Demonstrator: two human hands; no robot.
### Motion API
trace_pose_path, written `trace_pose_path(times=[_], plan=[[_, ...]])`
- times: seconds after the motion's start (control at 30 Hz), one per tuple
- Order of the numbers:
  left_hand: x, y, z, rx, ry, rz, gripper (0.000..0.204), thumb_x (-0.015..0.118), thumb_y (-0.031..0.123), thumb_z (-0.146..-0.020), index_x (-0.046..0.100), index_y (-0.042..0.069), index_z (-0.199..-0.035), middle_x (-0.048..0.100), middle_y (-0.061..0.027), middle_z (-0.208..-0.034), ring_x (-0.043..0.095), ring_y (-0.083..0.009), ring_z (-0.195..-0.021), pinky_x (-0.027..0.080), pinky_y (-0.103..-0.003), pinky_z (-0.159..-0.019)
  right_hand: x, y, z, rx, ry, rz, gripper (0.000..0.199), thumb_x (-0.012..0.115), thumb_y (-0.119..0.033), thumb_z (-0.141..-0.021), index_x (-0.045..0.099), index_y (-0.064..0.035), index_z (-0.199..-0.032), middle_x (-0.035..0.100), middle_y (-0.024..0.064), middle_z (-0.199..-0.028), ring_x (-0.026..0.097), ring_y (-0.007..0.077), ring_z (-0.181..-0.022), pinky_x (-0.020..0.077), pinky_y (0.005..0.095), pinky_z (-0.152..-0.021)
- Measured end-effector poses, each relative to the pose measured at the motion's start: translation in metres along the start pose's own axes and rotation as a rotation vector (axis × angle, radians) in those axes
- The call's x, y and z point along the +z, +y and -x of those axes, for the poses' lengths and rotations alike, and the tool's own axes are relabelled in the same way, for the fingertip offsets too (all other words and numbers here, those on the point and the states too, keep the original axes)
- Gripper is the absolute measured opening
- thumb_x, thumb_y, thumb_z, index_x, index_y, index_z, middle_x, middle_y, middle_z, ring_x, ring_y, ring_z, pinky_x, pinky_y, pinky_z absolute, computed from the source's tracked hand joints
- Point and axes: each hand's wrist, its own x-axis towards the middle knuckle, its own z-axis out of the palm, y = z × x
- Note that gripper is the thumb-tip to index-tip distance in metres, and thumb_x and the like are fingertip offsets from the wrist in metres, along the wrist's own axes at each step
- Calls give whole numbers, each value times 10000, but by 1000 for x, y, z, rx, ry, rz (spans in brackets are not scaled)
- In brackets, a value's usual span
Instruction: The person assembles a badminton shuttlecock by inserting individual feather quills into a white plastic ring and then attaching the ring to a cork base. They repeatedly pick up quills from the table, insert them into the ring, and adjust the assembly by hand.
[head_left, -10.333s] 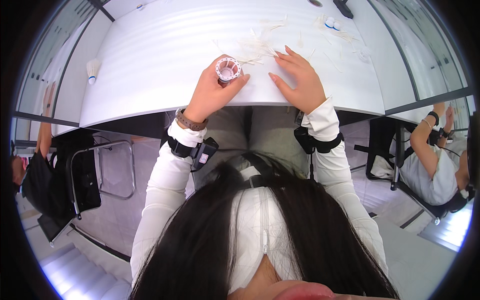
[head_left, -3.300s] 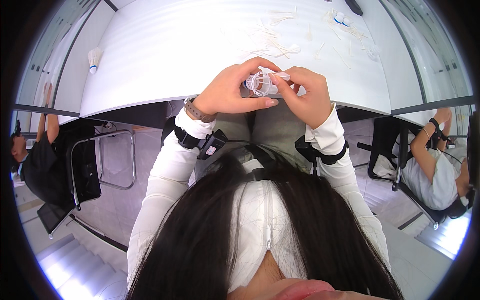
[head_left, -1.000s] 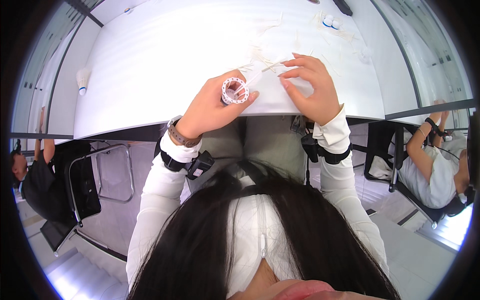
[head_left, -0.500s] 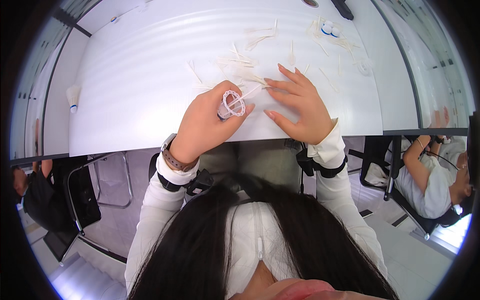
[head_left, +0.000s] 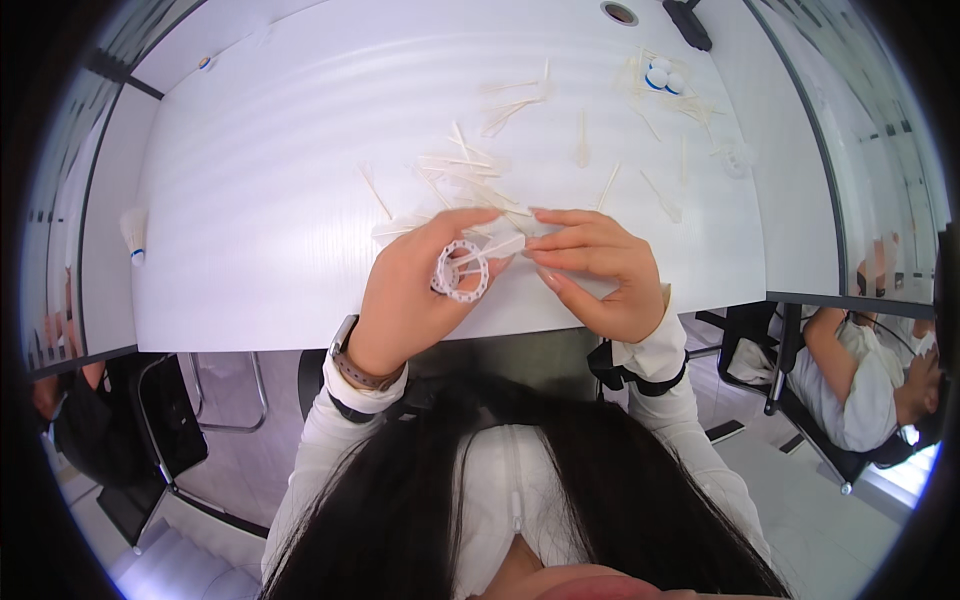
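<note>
Head view: left hand (head_left: 405, 290) fingers pinch white ring (head_left: 461, 270); right hand (head_left: 598, 268) fingers together beside it.

Left hand (head_left: 415, 295) pinches white perforated ring (head_left: 461, 270); right hand (head_left: 600, 270) holds thin white stick (head_left: 497, 248) against it. Loose sticks (head_left: 470, 170) scattered over white bench (head_left: 270, 200).

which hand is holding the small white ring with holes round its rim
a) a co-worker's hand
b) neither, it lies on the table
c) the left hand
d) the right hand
c: the left hand grips the white ring in its fingers above the table edge, while the right hand pinches a thin white stick that reaches into the ring.
</note>
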Motion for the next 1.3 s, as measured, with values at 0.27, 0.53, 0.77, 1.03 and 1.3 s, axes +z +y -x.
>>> trace_pose_path(times=[0.27, 0.53, 0.77, 1.03, 1.3], plan=[[-9, -12, 2, 197, -79, -51, 182, 778, 15, -755, 684, 38, -909, 659, -76, -797, 603, -238, -684, 463, -313, -623, 6, -2, 0, 69, -18, -228, 254, 680, 143, -786, 735, 5, -993, 722, 147, -1032, 691, 306, -1021, 535, 363, -864], [-2, -9, 3, 187, -96, 34, 145, 711, 48, -792, 672, 51, -931, 627, -87, -794, 597, -281, -716, 474, -355, -645, 2, -3, 2, 81, -10, -265, 371, 743, 107, -754, 681, -20, -1097, 689, 153, -1085, 682, 232, -976, 542, 323, -826], [-3, -6, 8, 177, -109, 79, 128, 712, 74, -825, 661, 34, -935, 645, -95, -823, 605, -288, -724, 479, -345, -656, 8, -9, 0, 142, -19, -216, 305, 790, 14, -774, 710, -31, -1065, 714, 97, -984, 663, 225, -885, 516, 316, -762], [-5, -7, 11, 80, -93, 65, 128, 731, 85, -827, 643, 23, -896, 627, -113, -784, 599, -291, -695, 469, -348, -632, 10, -13, 2, 255, 11, -255, 186, 741, 1, -838, 764, -41, -1018, 729, 79, -866, 653, 182, -778, 492, 279, -676], [-4, -3, 10, 111, -115, 3, 161, 770, 129, -814, 652, 28, -856, 634, -102, -764, 602, -283, -674, 470, -349, -614, 11, -11, 4, 321, 115, -270, 102, 735, -14, -859, 768, -30, -955, 711, 54, -820, 605, 91, -693, 456, 224, -619]])
